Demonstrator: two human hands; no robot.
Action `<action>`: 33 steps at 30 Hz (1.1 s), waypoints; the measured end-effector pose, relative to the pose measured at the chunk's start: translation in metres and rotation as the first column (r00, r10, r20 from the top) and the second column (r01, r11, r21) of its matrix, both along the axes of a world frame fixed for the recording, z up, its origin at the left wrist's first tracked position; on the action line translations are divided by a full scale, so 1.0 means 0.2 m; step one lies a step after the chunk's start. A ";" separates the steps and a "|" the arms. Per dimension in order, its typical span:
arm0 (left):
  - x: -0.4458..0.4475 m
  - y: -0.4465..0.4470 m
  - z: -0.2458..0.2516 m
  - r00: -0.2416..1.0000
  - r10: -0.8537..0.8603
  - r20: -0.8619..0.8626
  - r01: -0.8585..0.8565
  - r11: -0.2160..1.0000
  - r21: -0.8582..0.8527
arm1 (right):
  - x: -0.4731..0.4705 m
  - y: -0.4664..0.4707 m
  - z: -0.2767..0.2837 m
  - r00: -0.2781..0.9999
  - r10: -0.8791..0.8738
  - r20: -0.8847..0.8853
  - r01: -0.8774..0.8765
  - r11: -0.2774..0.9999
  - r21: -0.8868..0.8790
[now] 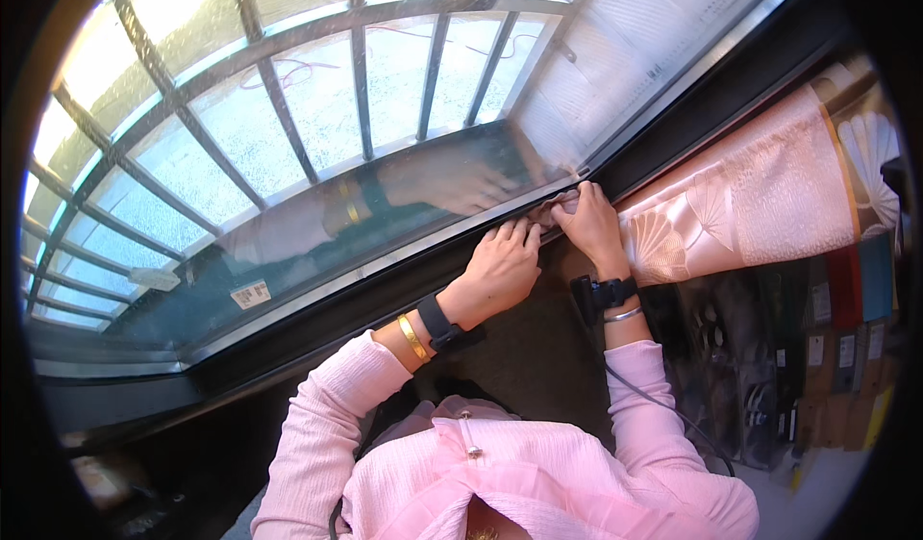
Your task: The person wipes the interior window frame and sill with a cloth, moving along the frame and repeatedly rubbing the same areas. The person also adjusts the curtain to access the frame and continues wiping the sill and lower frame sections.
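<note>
In the lower right corner of a dark window frame (404,266), my right hand (595,226) pinches a crumpled brownish-pink cloth (551,209) against the frame. Beside it, my left hand (499,274) lies palm down with its fingertips on the frame's inner edge, at the cloth's left end. Whether those fingertips grip any of the cloth cannot be made out. The window glass (303,241) behind the frame mirrors a hand and a sleeve. Both wrists wear black straps; a gold bangle circles the left wrist and a silver one the right.
Metal bars (360,85) stand outside the glass. A sticker (250,294) with print is on the lower pane. Close to my right hand hangs a pink shell-patterned curtain (750,179). Several hanging sample pieces (844,287) fill the right side. A black cable (649,394) runs along my right sleeve.
</note>
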State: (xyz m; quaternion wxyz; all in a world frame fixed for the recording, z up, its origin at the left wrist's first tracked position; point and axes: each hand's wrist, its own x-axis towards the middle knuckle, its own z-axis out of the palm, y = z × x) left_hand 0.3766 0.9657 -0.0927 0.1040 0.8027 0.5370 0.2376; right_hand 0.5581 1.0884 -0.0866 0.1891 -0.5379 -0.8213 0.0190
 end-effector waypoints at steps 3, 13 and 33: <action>-0.07 -0.04 0.07 0.999 -0.010 0.035 0.010 1.000 -0.015 | -0.07 -0.07 0.00 0.997 0.015 -0.075 -0.011 0.998 0.057; -0.38 -0.40 0.19 0.993 0.107 0.048 -0.097 0.980 -0.176 | -0.43 -0.55 -0.04 0.952 0.216 -0.217 -0.173 0.964 0.201; -0.55 -0.78 0.26 0.807 0.287 0.516 -0.273 0.956 -0.104 | -0.54 -0.73 0.07 0.154 -0.367 -0.917 -0.830 0.455 -0.322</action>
